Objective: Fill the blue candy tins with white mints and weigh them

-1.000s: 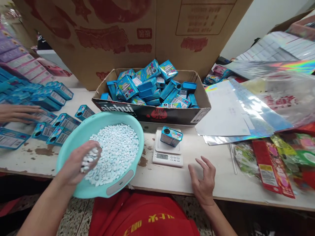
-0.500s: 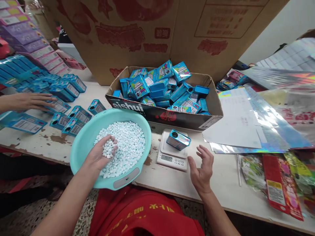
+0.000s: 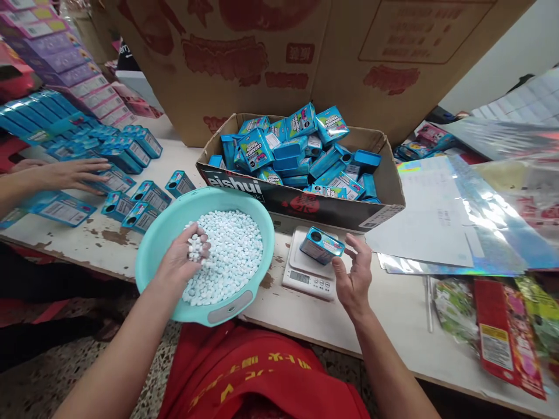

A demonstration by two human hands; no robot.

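Note:
My left hand (image 3: 180, 256) is cupped, palm up, around a small heap of white candies (image 3: 196, 248). It rests over the turquoise basin (image 3: 152, 262), which holds many more of these candies (image 3: 231, 250). My right hand (image 3: 356, 276) is open at the right end of a blue candy tin (image 3: 322, 245), thumb and fingers apart on either side; whether they touch it I cannot tell. That tin lies tilted on a white digital scale (image 3: 308, 283), its dark round opening facing up on the left. The scale's display is lit but blurred.
Behind the basin stands a carton (image 3: 301, 202) full of blue tins. More tins (image 3: 148, 196) stand on the left, where another person's hand (image 3: 81, 173) touches one. Shiny sheets and papers (image 3: 419, 215) and candy bags (image 3: 493, 331) lie on the right.
My right hand has moved left and up to the tin on the scale. A few candies have left my left hand's heap, and its fingers are slightly more curled. The view has shifted a little.

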